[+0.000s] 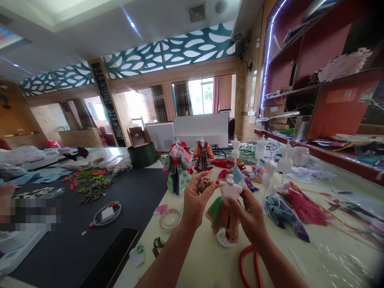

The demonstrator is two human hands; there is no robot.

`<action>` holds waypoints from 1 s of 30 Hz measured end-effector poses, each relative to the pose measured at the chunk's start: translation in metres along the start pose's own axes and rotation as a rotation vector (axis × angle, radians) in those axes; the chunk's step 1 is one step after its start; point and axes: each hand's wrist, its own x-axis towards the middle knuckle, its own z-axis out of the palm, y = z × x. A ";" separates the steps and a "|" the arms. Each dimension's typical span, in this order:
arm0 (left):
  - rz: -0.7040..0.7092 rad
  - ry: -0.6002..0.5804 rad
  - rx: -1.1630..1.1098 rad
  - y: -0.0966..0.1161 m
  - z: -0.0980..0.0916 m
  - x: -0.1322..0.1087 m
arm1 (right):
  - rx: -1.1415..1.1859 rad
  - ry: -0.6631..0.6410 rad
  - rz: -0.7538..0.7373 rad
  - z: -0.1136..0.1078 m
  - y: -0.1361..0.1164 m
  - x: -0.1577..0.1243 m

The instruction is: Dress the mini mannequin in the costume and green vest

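In front of me stands a small white dress-form mannequin (229, 193) on a round white base (224, 241). It wears an orange and green skirt (216, 216) with a dark red pattern, and its upper torso is bare. My left hand (194, 197) is closed, thumb and fingers pinching a small red-patterned piece of cloth (209, 182) that reaches toward the mannequin's shoulder. The fingers of my right hand (249, 212) are closed round the right side of the torso, thumb on its front. My fingers partly hide the waist.
Behind stand a dressed green mannequin (177, 168), an orange one (203, 154) and several bare white mannequins (270, 170). Red cloth (307, 204) lies right, red-handled scissors (247, 264) near my right forearm. A phone (111, 256), a cable (108, 214) and a roll of tape (169, 219) lie left.
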 end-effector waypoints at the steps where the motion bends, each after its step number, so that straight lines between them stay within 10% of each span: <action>1: -0.003 -0.008 -0.014 0.000 0.000 0.000 | 0.000 0.003 0.002 0.000 0.000 0.000; 30: -0.003 -0.143 -0.082 -0.025 -0.009 -0.003 | 0.003 -0.003 0.018 -0.001 0.000 0.000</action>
